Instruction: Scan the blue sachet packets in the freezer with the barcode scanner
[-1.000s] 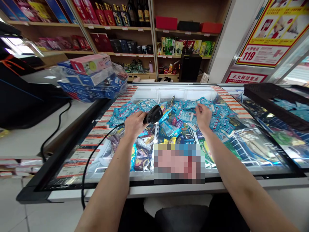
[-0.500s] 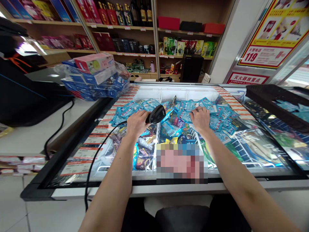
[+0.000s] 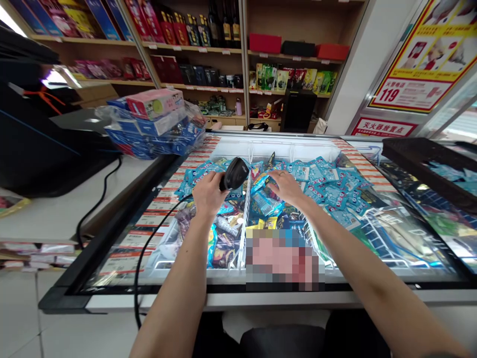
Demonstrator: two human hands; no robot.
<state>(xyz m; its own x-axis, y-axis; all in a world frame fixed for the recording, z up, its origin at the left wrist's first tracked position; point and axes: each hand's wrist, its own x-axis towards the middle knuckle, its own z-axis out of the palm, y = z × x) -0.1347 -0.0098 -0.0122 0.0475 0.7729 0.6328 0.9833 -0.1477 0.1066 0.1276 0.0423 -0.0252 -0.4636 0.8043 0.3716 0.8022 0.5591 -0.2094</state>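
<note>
A person's left hand (image 3: 207, 197) grips a black plastic handheld barcode scanner (image 3: 237, 172) above a glass-topped white freezer (image 3: 112, 301).
Its long axis slants up rightward, head toward the right hand (image 3: 288, 188), whose thumb and fingers stand apart; its head partly blocks flat blue printed packets (image 3: 322, 174), while a black cable (image 3: 136, 286) crosses the front edge.

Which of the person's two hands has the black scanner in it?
The left hand, closed around the black scanner; the right hand, nearer the large blue packet pile, shows no scanner.
</note>
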